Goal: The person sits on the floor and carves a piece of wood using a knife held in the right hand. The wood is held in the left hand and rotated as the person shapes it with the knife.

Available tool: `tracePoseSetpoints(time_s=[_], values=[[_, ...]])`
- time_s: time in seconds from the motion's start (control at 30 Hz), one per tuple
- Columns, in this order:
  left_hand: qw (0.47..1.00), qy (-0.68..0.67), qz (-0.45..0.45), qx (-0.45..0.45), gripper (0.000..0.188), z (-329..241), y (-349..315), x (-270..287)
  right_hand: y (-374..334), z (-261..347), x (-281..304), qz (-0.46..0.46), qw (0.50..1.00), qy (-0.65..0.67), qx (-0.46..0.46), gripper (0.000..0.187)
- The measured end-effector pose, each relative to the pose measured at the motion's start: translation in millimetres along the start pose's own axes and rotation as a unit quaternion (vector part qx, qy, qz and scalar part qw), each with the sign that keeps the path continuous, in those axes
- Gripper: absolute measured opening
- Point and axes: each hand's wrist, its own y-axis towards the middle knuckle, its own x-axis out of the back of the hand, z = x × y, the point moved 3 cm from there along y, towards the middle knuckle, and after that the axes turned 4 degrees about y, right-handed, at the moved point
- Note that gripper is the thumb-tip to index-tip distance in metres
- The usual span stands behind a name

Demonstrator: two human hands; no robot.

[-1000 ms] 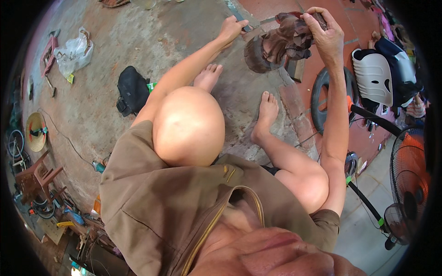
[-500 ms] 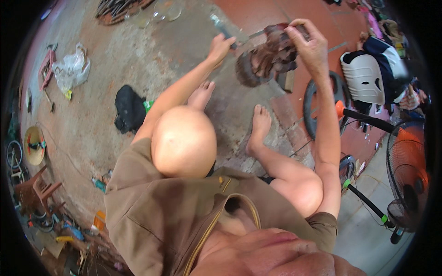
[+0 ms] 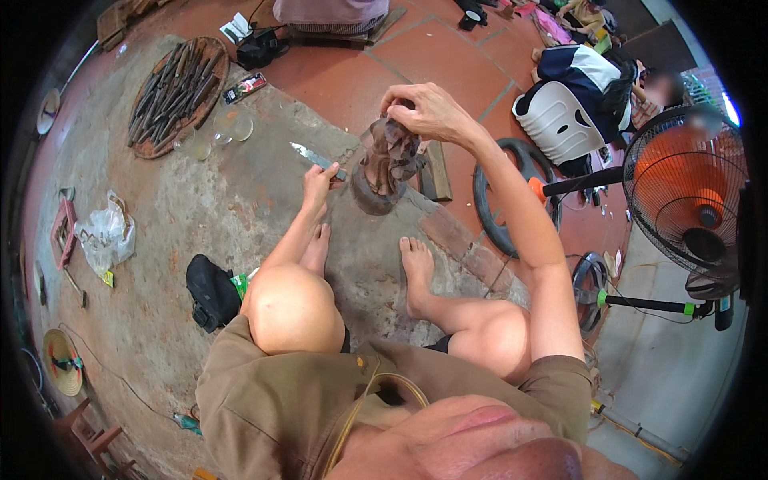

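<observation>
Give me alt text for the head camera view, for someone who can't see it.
A seated, barefoot person steadies a dark wooden carving on the concrete floor with the right hand on top, while the left hand holds a chisel beside it. A round tray of chisels lies farther off.

Your right hand (image 3: pixel 428 112) rests on a carving (image 3: pixel 390 160) of dark, matt, rough-cut wood. Your left hand (image 3: pixel 318 186) holds a chisel (image 3: pixel 317 159) whose metal blade shines. You sit on a floor (image 3: pixel 192 216) of rough, stained grey concrete, beside smooth red tiles (image 3: pixel 416 56). The fan (image 3: pixel 688 192) has a wire metal cage; the chair (image 3: pixel 560 120) is glossy white plastic.
</observation>
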Motion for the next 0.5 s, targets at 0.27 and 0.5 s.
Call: tracePoseSetpoints(time_s=[0.27, 0.5], values=[[0.999, -0.011, -0.027, 0.023, 0.016, 3, -7, 19, 29, 7, -25, 0.117, 0.978, 0.171, -0.016, 0.016], [0.997, -0.061, -0.039, 0.030, 0.020, 1, -11, 22, 48, -12, -26, 0.139, 0.943, 0.292, -0.076, 0.017]])
